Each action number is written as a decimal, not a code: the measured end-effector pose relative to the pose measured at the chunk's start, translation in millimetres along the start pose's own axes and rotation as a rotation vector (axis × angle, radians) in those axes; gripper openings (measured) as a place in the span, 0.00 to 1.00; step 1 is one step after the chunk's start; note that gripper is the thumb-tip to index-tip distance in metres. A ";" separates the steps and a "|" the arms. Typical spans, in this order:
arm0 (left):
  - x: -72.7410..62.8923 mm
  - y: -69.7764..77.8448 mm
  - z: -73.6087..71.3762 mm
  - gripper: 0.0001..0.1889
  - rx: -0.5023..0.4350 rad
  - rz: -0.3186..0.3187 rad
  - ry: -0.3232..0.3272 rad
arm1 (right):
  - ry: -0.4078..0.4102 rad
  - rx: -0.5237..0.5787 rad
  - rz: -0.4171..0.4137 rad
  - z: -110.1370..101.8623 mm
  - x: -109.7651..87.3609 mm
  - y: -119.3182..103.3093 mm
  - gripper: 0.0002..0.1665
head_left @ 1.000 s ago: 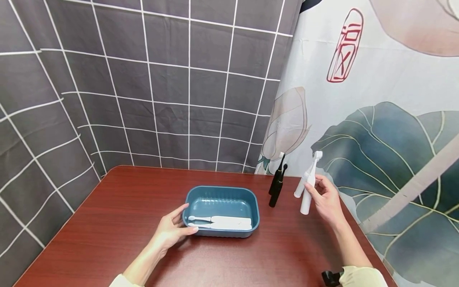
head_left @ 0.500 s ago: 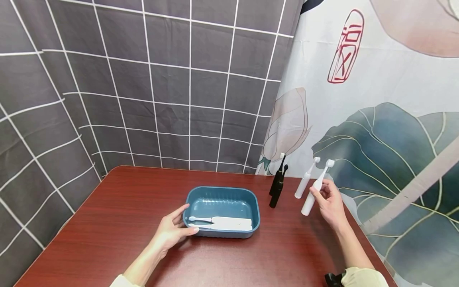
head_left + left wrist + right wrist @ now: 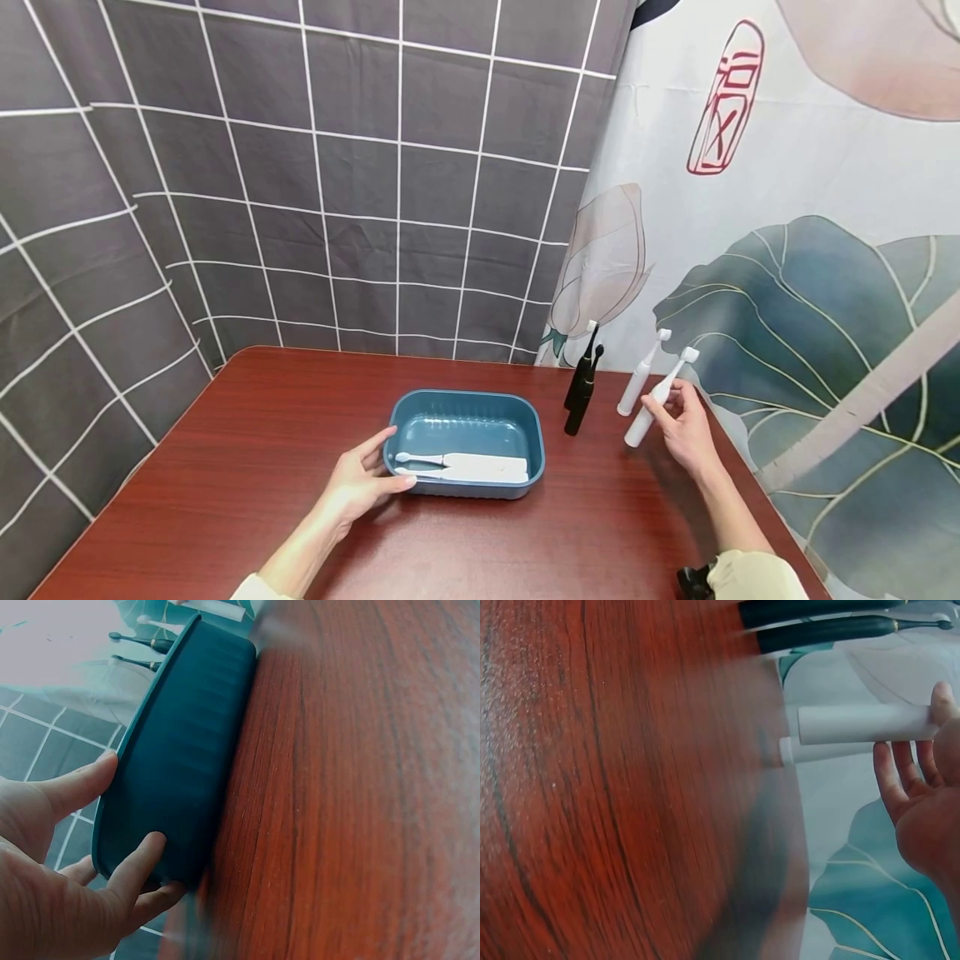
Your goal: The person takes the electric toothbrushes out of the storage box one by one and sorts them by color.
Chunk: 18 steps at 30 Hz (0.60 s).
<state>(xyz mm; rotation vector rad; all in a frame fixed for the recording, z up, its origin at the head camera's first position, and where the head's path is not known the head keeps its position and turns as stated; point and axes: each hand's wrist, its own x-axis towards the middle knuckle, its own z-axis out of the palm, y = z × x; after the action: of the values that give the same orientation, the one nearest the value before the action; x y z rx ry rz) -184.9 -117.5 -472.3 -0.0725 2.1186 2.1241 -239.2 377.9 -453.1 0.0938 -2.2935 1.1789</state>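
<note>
1. Right hand (image 3: 684, 427) pinches a white toothbrush (image 3: 663, 389) by the handle, thumb on the near side. Grip is narrow, closed to handle thickness. Head end points up and right, base down and left, so it's tilted.
2. Left hand (image 3: 362, 482) holds the near-left corner of the blue tray (image 3: 450, 433): thumb at the front rim, fingers round the left end. Tray sits on the red-brown table (image 3: 300, 433).
3. Brush location: right side of the table, well apart from the tray. Right wrist view suggests its base is off the surface; my read, contact point isn't sharp there.
4. Neighbours: another white brush (image 3: 638, 383) stands just behind and left of it. Two black brushes (image 3: 580, 408) stand close together, between the tray and the white ones.
5. Two more white brushes (image 3: 483, 465) lie in the tray, side by side along the near wall, heads left.
6. Step in hand, my judgement: handling one brush with the right, steadying the tray with the left.
7. Any sideways move leftward calls for a firm pinch and a path in front of the standing brushes; slim bases probably tip easily if clipped.
</note>
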 end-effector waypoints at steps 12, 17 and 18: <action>-0.2 1.0 0.1 0.46 0.014 -0.004 0.007 | -0.039 -0.042 0.023 6.8 3.7 8.6 0.20; -0.7 1.5 0.1 0.46 0.008 -0.005 0.006 | -0.037 -0.086 0.032 7.7 3.1 10.3 0.20; -0.8 1.5 0.0 0.46 0.006 -0.006 0.005 | -0.036 -0.093 0.036 7.8 2.9 10.4 0.21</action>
<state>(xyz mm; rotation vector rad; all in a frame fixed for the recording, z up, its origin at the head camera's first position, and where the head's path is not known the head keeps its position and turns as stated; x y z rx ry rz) -184.3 -117.5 -470.7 -0.0839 2.1243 2.1169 -248.3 378.8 -462.8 0.0391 -2.3871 1.0948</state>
